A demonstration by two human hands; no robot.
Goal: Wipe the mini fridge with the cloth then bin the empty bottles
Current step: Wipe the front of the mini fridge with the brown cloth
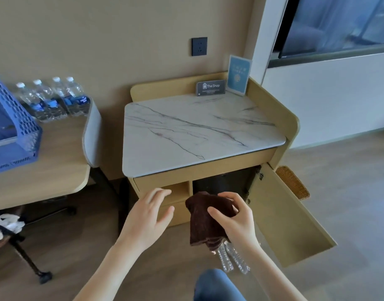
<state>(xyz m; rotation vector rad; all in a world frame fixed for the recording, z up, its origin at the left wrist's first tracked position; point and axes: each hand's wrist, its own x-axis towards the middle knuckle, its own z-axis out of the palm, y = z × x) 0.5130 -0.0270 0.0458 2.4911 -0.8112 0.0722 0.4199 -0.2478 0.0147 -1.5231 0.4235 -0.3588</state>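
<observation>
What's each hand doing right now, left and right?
Left hand: open, fingers spread, holding nothing.
Right hand: closed on the dark brown folded cloth.

Beige wall (100,29), wood floor (349,192), marble-topped cabinet (197,127), window (338,22)
</observation>
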